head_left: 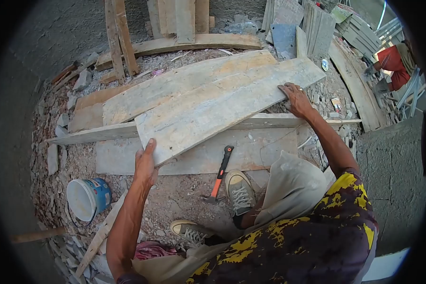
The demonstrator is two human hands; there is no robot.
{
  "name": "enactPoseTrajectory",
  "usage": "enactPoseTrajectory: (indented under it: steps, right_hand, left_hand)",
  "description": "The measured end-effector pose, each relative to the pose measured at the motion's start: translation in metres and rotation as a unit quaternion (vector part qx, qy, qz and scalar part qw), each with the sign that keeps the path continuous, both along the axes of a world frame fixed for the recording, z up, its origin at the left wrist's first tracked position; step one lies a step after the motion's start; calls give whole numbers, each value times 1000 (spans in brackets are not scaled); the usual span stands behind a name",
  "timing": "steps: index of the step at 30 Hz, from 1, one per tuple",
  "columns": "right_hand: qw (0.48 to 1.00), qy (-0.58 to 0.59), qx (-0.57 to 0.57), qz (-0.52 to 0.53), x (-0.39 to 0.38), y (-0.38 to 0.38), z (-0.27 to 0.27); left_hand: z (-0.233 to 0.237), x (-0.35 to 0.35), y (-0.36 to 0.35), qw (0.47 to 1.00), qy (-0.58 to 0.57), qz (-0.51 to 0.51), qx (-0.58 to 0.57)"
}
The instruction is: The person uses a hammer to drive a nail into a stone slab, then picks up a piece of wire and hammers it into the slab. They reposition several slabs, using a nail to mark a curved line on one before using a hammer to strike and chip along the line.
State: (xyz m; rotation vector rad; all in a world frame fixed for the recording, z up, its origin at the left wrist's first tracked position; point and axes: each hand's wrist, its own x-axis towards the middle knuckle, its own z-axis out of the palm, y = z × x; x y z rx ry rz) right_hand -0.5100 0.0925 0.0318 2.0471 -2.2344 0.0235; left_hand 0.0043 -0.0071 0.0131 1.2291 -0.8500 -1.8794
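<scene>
A wide, dusty wooden plank (222,102) is held tilted in front of me, its right end higher in view. My left hand (146,163) grips its near left corner, thumb on top and fingers hidden underneath. On the near edge toward the right end, my right hand (296,100) is closed round the board. Beneath it, a narrow board on edge (99,133) runs across, and another wide plank (175,87) lies behind. A flat board (194,156) rests on the ground nearer me. A hammer (218,175) with a black and orange handle leans against that board, close to my shoe.
A blue and white bucket (87,199) lies tipped at left. Rubble (54,180) covers the ground. Upright boards (177,19) and stacked slabs (317,28) stand by the back wall. At far right is another person (397,66) in red clothing. A long plank (352,83) lies right.
</scene>
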Motion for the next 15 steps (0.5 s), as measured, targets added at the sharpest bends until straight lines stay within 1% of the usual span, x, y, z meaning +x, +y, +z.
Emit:
enactPoseTrajectory:
  steps: [1, 3, 5, 7, 8, 10, 11, 12, 13, 14, 15]
  right_hand:
    - [1000, 14, -16, -13, -3, -1, -1]
    - [999, 31, -34, -4, -10, -11, -6]
    - [999, 48, -16, 11, -11, -18, -6]
    - [998, 44, -13, 39, -20, -20, -17]
    - [998, 38, -29, 51, -21, -18, -18]
    - [996, 33, -42, 75, -28, -14, -20]
    - [993, 36, -71, 87, -36, -13, -20]
    - [989, 40, -101, 98, -40, -13, -19]
    - [988, 41, -101, 111, -40, -14, -14]
    - [992, 38, -74, 96, -41, -16, -4]
    - [995, 34, -47, 83, -39, -19, 7]
  left_hand:
    - [4, 3, 5, 1000, -5, 10, 1]
    - [8, -1, 13, 997, -51, 56, 21]
    - [-20, 7, 9, 993, -96, 43, -47]
    - [-4, 6, 12, 994, -79, 3, -81]
    - [11, 3, 15, 993, -85, 23, -83]
    - [43, -5, 22, 995, -85, -12, -59]
    - [52, -9, 23, 995, -85, 1, -58]
    - [59, -13, 22, 996, -85, 37, -17]
    - [62, -15, 19, 993, -84, 74, 24]
    - [58, -12, 12, 996, -50, 70, 25]
    - [62, -9, 4, 995, -48, 86, 26]
